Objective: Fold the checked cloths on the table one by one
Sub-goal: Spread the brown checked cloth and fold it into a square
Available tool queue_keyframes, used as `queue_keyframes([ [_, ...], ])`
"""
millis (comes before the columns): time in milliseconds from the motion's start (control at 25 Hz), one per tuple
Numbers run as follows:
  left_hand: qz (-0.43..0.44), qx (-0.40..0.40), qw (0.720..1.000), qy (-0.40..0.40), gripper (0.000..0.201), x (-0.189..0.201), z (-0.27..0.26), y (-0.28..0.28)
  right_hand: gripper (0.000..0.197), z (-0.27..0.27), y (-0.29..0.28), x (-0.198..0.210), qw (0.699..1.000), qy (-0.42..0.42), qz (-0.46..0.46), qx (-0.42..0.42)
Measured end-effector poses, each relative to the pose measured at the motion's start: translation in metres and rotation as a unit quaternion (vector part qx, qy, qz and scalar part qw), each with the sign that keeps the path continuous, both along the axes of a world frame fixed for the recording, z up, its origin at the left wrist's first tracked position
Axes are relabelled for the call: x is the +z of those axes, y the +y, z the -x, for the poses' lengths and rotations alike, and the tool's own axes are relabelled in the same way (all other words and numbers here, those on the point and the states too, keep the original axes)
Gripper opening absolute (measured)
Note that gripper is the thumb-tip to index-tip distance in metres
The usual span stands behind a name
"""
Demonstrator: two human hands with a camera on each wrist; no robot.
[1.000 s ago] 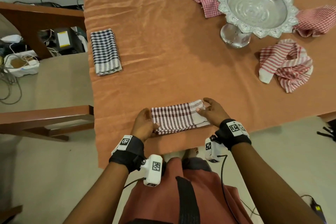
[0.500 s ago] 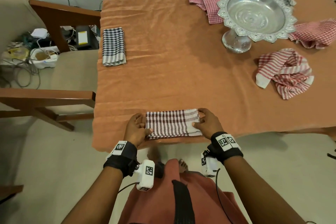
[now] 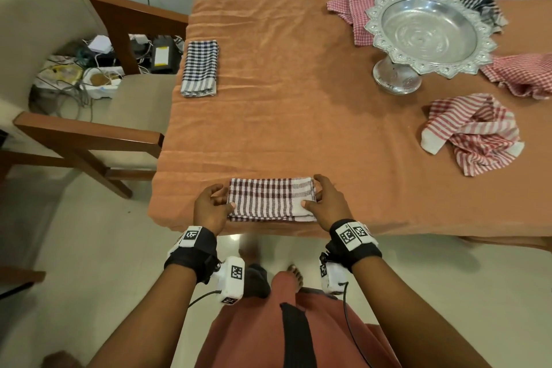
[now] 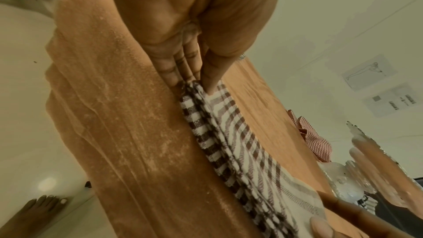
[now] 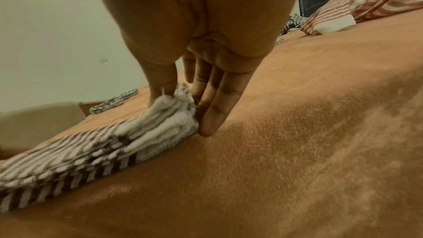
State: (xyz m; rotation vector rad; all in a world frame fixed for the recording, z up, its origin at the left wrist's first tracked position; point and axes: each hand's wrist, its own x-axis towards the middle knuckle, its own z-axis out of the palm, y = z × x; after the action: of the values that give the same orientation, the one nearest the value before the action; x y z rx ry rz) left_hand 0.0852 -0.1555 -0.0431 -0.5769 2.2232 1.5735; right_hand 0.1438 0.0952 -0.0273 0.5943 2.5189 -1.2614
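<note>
A brown-and-white checked cloth (image 3: 270,199) lies folded into a narrow strip along the near edge of the table (image 3: 283,113). My left hand (image 3: 222,199) holds its left end, thumb on top and fingers at the end; the left wrist view shows the pinch (image 4: 199,82) on the cloth (image 4: 240,151). My right hand (image 3: 313,197) holds the white right end, thumb on top and fingers straight against the edge (image 5: 183,100). Unfolded cloths lie at the right: a red striped one (image 3: 472,134), red checked ones (image 3: 358,15) (image 3: 522,75) and a dark checked one (image 3: 484,7).
A folded navy checked cloth (image 3: 199,69) lies at the table's left edge. A silver pedestal bowl (image 3: 427,30) stands at the back right among the loose cloths. A wooden chair (image 3: 89,134) stands left of the table, with cables and boxes behind it.
The brown cloth has gone from slanted to square with the table edge. Both hands have shifted to its two ends and hold them.
</note>
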Motion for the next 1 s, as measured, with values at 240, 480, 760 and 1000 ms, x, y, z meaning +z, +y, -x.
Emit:
queue_keyframes([
  [240,0.052,-0.019,0.998,0.016,0.048,-0.001,0.001,0.002,0.07,-0.007,0.0,-0.001,1.0,0.001,-0.022,-0.001],
  [480,0.078,-0.076,0.994,0.026,0.05,-0.007,-0.007,-0.001,0.06,-0.008,-0.003,0.007,0.999,0.015,-0.023,0.025],
  [760,0.139,-0.106,0.983,0.062,0.043,0.0,-0.003,0.005,0.046,-0.013,-0.001,0.01,0.999,0.024,-0.036,-0.003],
  [1000,0.2,-0.181,0.951,0.149,0.034,0.014,0.025,0.023,0.046,0.001,0.007,0.006,0.997,-0.016,-0.06,-0.041],
])
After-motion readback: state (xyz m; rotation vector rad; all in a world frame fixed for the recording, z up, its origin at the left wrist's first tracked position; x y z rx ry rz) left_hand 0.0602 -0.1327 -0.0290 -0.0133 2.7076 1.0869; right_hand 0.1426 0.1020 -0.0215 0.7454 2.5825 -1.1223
